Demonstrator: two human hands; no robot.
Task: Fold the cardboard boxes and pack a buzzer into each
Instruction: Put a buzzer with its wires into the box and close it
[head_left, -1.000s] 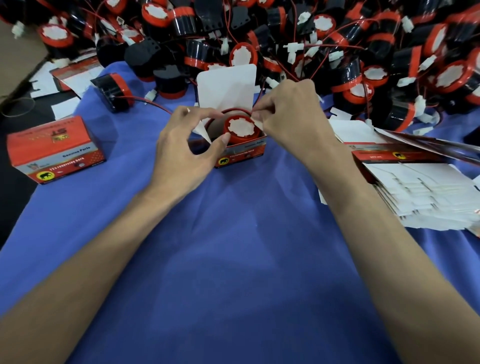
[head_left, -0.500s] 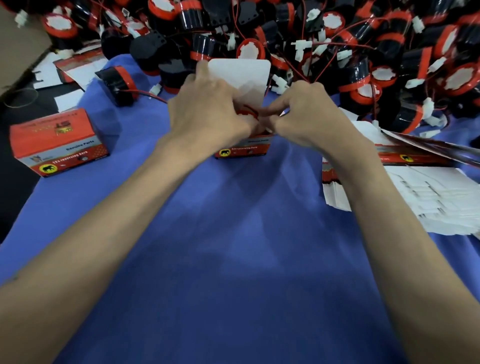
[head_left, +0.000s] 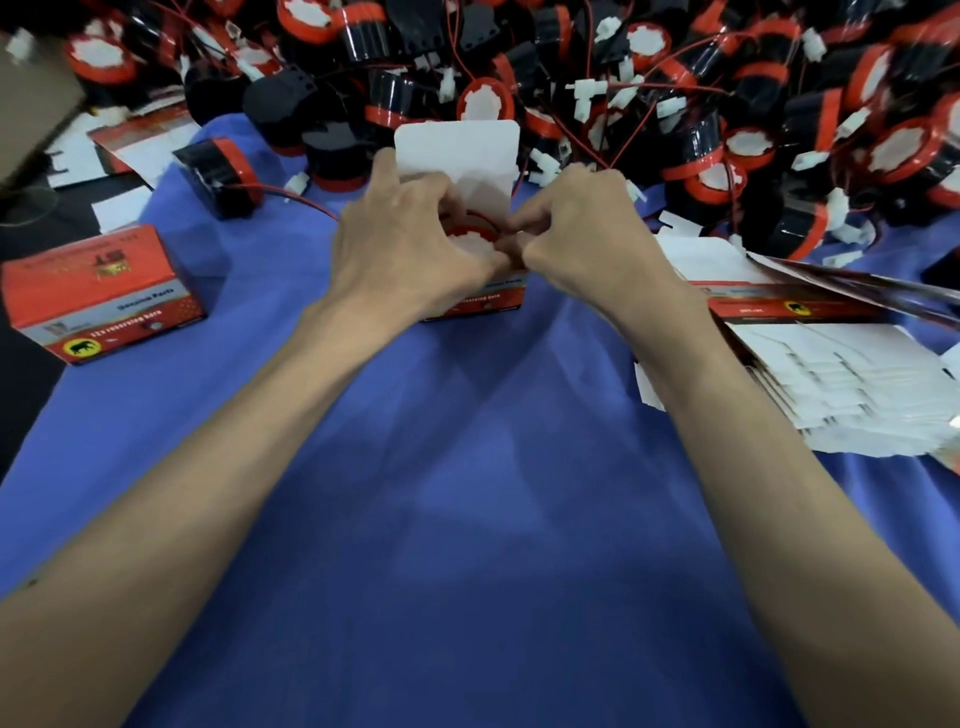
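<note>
Jointly left hand (head_left: 410, 249), right hand (head_left: 587, 228) pinch box (head_left: 457, 145) (filled).

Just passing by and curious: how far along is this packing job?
Done: one closed box sits at the left. In hand: the left hand and right hand grip an open box with a buzzer inside, its lid up. Left: a big buzzer pile and a stack of flat boxes.

Left hand (head_left: 410, 249) and right hand (head_left: 587, 236) grip the box (head_left: 493, 300) (buzzer (head_left: 471, 240) inside).
</note>
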